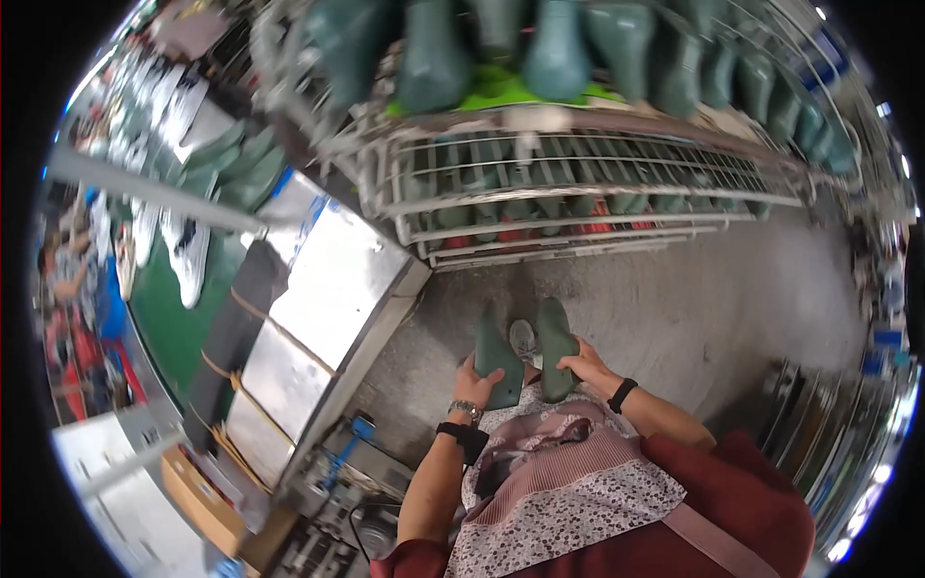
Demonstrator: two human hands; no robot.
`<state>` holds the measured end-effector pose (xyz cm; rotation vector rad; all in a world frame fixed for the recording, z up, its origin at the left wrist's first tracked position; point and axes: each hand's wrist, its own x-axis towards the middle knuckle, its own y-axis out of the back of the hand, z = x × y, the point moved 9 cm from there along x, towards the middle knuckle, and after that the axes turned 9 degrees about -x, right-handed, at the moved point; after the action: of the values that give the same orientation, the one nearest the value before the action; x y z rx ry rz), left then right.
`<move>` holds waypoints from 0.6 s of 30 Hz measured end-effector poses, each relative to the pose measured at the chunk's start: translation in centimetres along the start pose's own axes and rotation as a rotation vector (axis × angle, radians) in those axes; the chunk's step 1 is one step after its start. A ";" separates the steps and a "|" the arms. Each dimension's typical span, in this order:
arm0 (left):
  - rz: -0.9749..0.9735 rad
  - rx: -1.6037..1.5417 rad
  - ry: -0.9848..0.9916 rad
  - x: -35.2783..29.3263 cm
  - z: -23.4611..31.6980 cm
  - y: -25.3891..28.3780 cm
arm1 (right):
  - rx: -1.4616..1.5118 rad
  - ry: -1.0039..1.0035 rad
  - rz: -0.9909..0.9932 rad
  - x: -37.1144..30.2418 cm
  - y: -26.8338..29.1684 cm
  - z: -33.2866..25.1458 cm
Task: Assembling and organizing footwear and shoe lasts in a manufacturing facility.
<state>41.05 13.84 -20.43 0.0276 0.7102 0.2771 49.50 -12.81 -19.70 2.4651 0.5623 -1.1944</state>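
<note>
Floral apron [578,506], left hand [474,385], right hand [592,367] — each gripping a shoe last [494,350], partly hidden

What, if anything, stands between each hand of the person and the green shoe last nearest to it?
Nothing visible: the left hand grips the left shoe last directly, and the right hand the right shoe last. A shoe shows between the lasts, apart from both hands.

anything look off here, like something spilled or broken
Nothing clearly stands out. The left hand holds one green foot form, the right hand a second green foot form; both look whole. No spill is evident on the floor. Blur around the rack would hide any fine damage there.
</note>
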 end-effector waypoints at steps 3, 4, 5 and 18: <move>0.066 -0.043 0.101 2.9 -4.9 0.4 | -0.067 -0.027 -0.041 2.6 -2.6 -2.5; 0.087 -0.095 0.111 3.9 -4.6 0.2 | -0.066 -0.060 -0.004 3.6 -2.6 -2.5; 0.047 0.041 0.109 4.8 -2.5 -0.1 | -0.072 -0.045 0.025 5.9 -2.1 -1.7; 0.165 0.469 -0.152 32.2 -2.0 -0.1 | -0.328 0.226 0.209 39.8 -6.6 -4.9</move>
<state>63.12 22.04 -42.55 0.5498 0.6090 0.2581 72.14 3.07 -49.50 2.3178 0.4985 -0.6878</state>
